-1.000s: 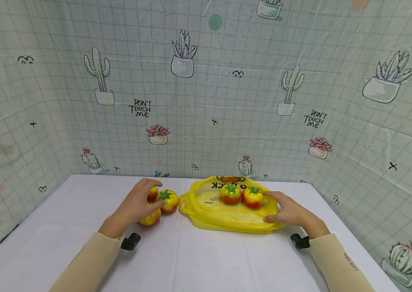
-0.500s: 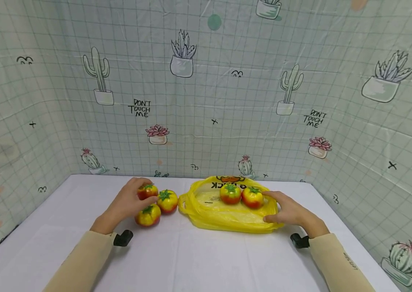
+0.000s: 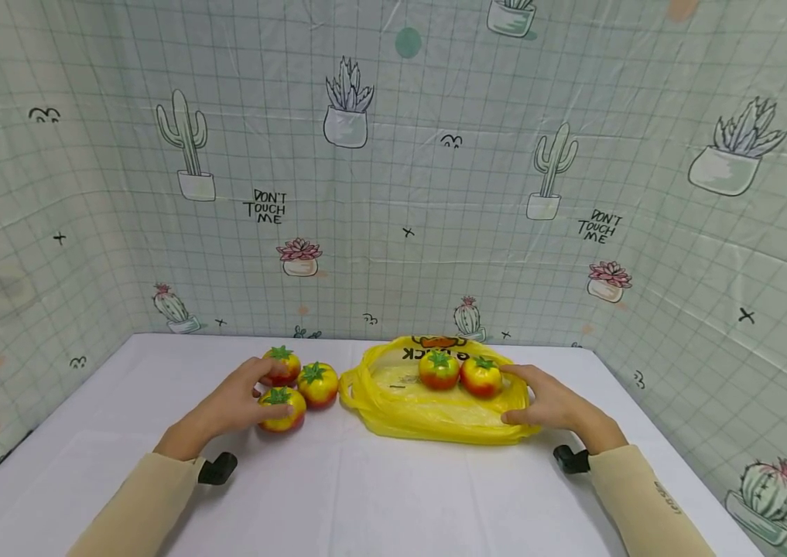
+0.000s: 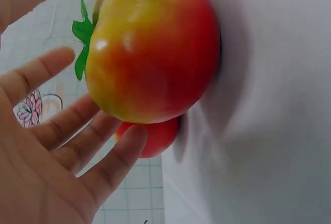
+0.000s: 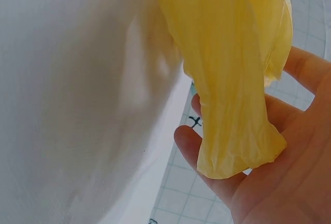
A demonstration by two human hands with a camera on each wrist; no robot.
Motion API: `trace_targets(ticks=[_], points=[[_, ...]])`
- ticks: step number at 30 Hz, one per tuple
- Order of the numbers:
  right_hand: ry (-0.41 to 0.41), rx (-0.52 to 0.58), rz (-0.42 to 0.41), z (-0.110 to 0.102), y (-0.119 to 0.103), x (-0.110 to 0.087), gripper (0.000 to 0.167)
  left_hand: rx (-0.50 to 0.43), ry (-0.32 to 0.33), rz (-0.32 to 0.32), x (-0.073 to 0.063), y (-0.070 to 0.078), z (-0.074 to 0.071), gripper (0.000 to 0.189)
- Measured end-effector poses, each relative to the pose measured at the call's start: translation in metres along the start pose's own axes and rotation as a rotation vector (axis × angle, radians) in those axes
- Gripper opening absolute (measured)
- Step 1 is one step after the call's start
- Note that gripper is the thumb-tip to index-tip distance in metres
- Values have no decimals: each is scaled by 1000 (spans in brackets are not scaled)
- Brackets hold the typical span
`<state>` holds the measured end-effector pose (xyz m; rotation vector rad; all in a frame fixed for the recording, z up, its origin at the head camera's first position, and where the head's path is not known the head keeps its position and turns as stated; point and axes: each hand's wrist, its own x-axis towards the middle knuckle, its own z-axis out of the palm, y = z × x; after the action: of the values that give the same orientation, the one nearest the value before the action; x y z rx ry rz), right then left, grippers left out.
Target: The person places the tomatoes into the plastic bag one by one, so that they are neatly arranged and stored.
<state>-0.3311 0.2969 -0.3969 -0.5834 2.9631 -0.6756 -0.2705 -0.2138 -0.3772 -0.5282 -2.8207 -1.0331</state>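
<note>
The nearest tomato [image 3: 295, 400] is being loosely framed by the left hand [image 3: 228, 404], fingers spread, seemingly to fit its roundness. One yellow bag [image 3: 428, 425] is being steadied at its edge by the right hand [image 3: 552, 398], fingers parted, apparently so it gapes. Five tomatoes [image 3: 318, 391] are being displayed: three beside the bag, two inside.
</note>
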Motion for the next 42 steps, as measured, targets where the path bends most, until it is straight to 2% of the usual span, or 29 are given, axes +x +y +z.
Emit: trace_targets(ticks=[10, 16, 28, 35, 42], points=[[3, 1, -17, 0, -1, 0, 86, -72, -49, 51, 0, -7, 3, 48], [-7, 6, 3, 1, -2, -1, 87, -80, -77, 45, -1, -10, 7, 46], [-3, 2, -19, 1, -2, 1, 86, -74, -70, 86, -2, -9, 6, 43], [-1, 1, -16, 1, 0, 0, 86, -73, -72, 51, -1, -10, 8, 41], [7, 7, -24, 2, -1, 0, 85, -77, -74, 72, -2, -9, 7, 40]])
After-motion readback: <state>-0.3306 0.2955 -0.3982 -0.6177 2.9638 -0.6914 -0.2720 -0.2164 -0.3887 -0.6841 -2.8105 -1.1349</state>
